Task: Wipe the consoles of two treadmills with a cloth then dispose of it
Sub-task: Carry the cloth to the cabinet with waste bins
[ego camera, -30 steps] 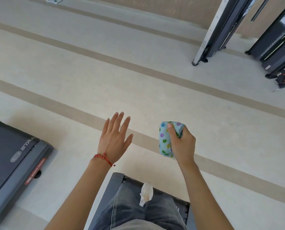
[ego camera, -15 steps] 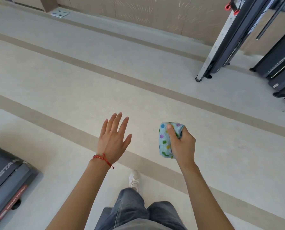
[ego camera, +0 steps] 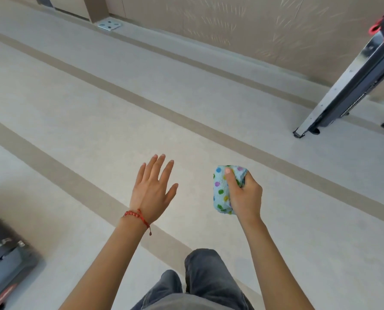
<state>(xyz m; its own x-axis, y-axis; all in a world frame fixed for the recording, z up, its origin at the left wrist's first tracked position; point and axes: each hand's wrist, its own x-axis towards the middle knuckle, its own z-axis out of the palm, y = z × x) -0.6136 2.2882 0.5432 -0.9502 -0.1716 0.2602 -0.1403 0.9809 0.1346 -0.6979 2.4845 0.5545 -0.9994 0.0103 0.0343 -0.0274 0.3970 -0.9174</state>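
The right hand (ego camera: 244, 198) grips a bunched, polka-dotted cloth (ego camera: 222, 191) in front of the body above the pale floor (ego camera: 97, 108), its curled fingers hidden behind the cloth. The left hand (ego camera: 152, 189) hovers beside it, fingers straight and spread, holding nothing. A blurred treadmill deck (ego camera: 3, 265) is cut off at lower left, and a folded treadmill (ego camera: 343, 86) leans at the right edge, its console out of view.

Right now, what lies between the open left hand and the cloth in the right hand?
Nothing. In the head view, only bare floor shows in the gap between the left hand and the cloth.
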